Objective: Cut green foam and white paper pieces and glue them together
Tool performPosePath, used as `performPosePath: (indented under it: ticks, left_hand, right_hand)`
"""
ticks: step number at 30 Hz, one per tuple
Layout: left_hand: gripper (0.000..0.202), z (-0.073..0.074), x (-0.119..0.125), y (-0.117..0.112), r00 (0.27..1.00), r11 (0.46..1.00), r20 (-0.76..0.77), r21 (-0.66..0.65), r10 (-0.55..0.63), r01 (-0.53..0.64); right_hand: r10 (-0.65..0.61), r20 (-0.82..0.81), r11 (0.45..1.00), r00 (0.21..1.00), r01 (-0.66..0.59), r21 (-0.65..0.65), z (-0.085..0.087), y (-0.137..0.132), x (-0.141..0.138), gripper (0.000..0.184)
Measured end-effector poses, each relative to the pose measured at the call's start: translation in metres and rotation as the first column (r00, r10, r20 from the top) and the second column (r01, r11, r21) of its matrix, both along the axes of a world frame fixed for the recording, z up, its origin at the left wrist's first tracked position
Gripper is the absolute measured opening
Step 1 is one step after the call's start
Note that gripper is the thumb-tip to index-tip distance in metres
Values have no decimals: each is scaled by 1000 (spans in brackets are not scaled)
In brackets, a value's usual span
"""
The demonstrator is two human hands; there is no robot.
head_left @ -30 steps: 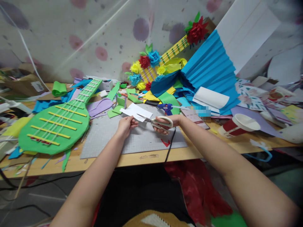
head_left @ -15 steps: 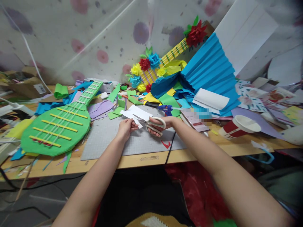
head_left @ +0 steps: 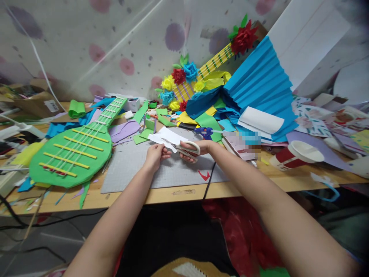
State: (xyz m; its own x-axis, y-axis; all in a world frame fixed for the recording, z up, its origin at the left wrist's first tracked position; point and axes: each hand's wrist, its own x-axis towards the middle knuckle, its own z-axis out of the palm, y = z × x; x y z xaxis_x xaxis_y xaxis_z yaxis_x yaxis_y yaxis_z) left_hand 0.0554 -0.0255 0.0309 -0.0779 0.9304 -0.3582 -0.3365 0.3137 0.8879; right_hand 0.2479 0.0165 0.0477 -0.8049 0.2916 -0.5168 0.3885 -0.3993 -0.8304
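My left hand (head_left: pixel 157 155) pinches the near left edge of a white sheet of paper (head_left: pixel 168 134) above the grey cutting mat (head_left: pixel 129 169). In my right hand (head_left: pixel 196 148) is a pair of scissors with cream handles (head_left: pixel 193 151); its fingers are wrapped through the loops. The scissor blades point left and lie across the paper close to my left fingertips. On the mat to the right is a small red paper scrap (head_left: pixel 204 176). Just behind the hands lies a blue glue gun (head_left: pixel 204 132).
A green paper lute (head_left: pixel 72 154) lies at the left. Behind stand a flower-decked yellow paper guitar (head_left: pixel 215 61) and a pleated blue paper fan (head_left: pixel 262 84). A paper cup (head_left: pixel 294 156) and a book (head_left: pixel 239 146) are at the right. A black cord (head_left: pixel 210 181) crosses the table edge.
The scissor handles have come closer together as the right hand's fingers closed. The left hand keeps its pinch on the paper. The whole view has shifted slightly.
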Motion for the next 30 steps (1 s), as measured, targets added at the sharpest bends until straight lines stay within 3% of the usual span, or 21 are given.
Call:
performPosePath:
  ticks: [5,25,30]
  left_hand:
    - [17,4,2,-1,1000,1000,-7,-17,3,-3]
    - [15,1,0,-1,999,999,-35,-10,-36,36]
    - [18,-2,-4,4,998,1000,-60,7,19,-19]
  right_hand:
    - [-18,14,999,1000,18,37,4,-3,0,63]
    - [-38,-16,998,999,38,-51,-1,5,9,52]
    - [-66,-4,997,998,66,-28,-1,4,10,53]
